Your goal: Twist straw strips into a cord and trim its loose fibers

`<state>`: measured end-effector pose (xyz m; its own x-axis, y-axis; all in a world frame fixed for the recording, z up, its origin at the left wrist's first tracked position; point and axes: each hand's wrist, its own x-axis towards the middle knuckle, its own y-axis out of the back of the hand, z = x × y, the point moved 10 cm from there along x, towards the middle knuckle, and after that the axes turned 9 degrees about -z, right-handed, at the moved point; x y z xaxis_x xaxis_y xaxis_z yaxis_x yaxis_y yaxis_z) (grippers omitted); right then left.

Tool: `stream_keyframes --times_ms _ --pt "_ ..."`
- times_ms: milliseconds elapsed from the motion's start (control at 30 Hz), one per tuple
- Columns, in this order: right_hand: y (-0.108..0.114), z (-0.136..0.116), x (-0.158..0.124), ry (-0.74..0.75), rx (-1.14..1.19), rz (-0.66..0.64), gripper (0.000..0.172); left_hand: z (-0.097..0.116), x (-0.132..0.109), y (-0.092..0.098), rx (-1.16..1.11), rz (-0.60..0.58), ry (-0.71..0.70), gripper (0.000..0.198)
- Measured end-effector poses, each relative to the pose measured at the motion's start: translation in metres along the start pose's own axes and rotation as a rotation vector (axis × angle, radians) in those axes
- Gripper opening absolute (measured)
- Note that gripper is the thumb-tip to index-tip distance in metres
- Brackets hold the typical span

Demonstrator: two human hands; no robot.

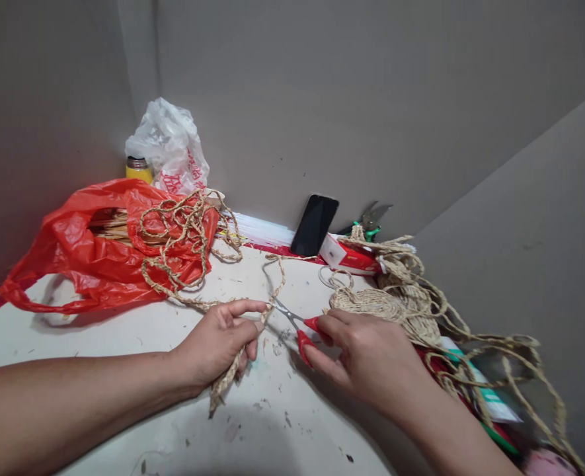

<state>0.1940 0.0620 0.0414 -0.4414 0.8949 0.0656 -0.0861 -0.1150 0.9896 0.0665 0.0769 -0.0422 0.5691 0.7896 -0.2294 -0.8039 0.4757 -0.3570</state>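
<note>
My left hand [230,337] is closed on a braided straw rope [225,382], pinching it between thumb and index finger. One end of the braid hangs below the palm, and a thinner stretch runs up and away across the table. Fingers of my right hand [359,340] are in the red handles of a pair of scissors [292,317]. The scissor blades are parted, with their tips at the braid just beside my left fingertips. Whether the blades touch the straw I cannot tell.
A red plastic bag [94,264] with straw and tangled braid lies at left. Behind it are a white plastic bag [170,142] and a yellow jar [138,170]. A phone [314,225] leans at the back wall. Coiled rope [401,304] fills the right side; scraps dot the white table [252,436].
</note>
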Motion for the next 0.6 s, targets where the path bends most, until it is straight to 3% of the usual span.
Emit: stream_keyframes --times_ms 600 --pt "0.0014 -0.0088 -0.0010 0.057 0.037 0.066 0.039 -0.0002 -0.0009 0.0008 -0.023 0.012 0.004 0.044"
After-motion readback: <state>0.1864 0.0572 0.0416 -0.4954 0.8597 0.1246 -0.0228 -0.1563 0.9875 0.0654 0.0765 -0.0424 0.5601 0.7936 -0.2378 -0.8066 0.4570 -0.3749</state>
